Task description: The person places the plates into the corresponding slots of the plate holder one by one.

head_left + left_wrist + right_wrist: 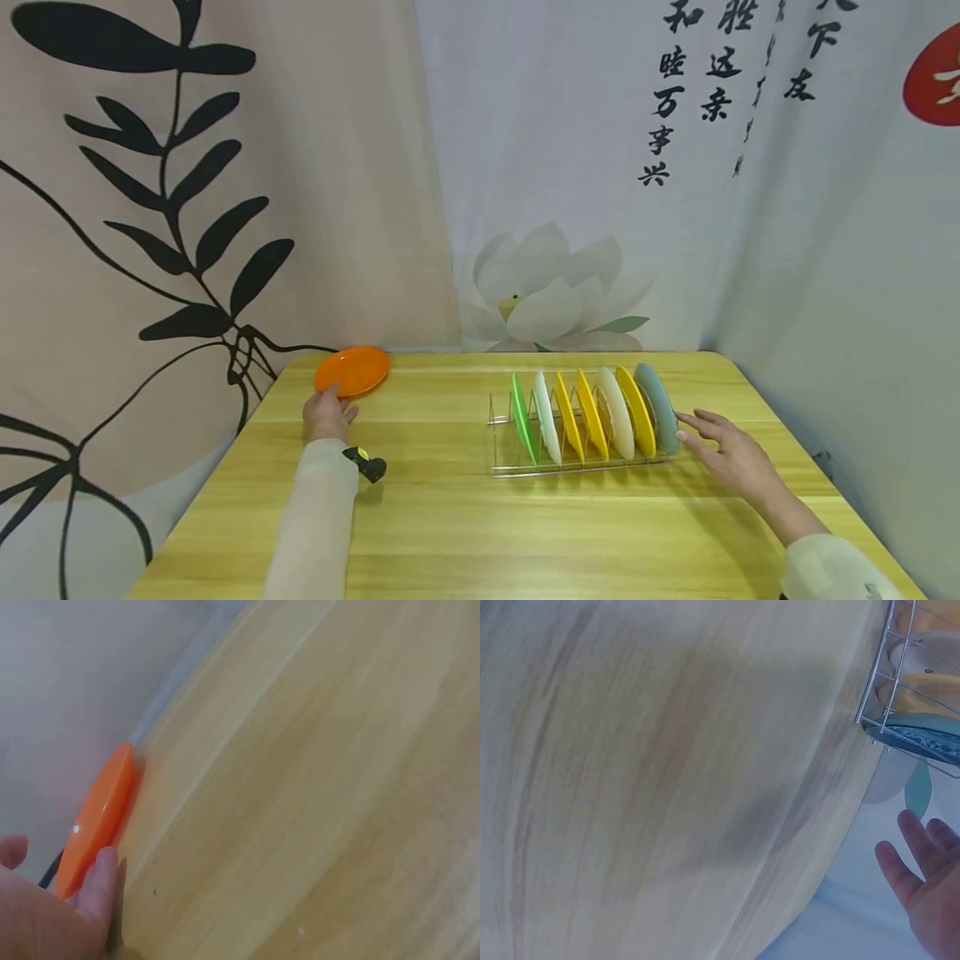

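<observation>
An orange plate (352, 372) lies at the table's back left corner. My left hand (327, 416) is at its near rim. In the left wrist view, the fingers (97, 889) lie along the edge of the plate, with the thumb (13, 851) held apart from it. On the right, a wire dish rack (551, 471) holds several upright plates: green, white, yellow, cream and, at the right end, a blue-grey plate (657, 408). My right hand (723, 454) is beside that end plate, holding nothing. Its fingers (922, 844) are spread in the right wrist view, below the rack.
The wooden table (435, 533) reaches back to a printed curtain (360, 167) along its far side. Another curtain side (847, 292) runs along the right edge. A small black device (365, 463) is worn on the left wrist.
</observation>
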Tool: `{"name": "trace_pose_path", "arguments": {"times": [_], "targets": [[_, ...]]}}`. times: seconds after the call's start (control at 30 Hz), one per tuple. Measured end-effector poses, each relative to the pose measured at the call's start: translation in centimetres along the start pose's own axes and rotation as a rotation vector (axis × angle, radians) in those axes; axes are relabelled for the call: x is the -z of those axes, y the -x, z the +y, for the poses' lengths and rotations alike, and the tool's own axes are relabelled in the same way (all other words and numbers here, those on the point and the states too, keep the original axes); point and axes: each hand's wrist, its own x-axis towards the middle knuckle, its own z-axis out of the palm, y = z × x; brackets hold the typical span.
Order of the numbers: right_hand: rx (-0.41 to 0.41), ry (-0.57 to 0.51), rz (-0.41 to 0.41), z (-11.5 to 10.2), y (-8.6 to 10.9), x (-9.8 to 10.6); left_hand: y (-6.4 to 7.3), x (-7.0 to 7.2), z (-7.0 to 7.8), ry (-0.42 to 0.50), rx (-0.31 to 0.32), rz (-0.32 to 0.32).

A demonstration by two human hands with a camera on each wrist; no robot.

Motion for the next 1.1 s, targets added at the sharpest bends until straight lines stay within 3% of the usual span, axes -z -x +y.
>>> {"name": "trace_pose_path", "arguments": {"times": [0.17, 0.4, 0.6, 1.1], "targets": [[-0.001, 0.010, 0.000, 0.0, 0.0, 0.0, -0.7, -0.4, 0.0, 0.042, 0.013, -0.009], [0.000, 0.009, 0.007, 0.2, 0.1, 0.1, -0.9, -1.9, -0.2, 0.160, -0.044, -0.014], [0.003, 0.011, 0.010, 0.2, 0.0, 0.0, -1.0, -2.2, -0.6, 0.234, -0.073, 0.027], [0.006, 0.018, 0.014, 0.3, -0.2, 0.2, -2.2, -2.3, -1.4, 0.185, -0.082, 0.122]]}}
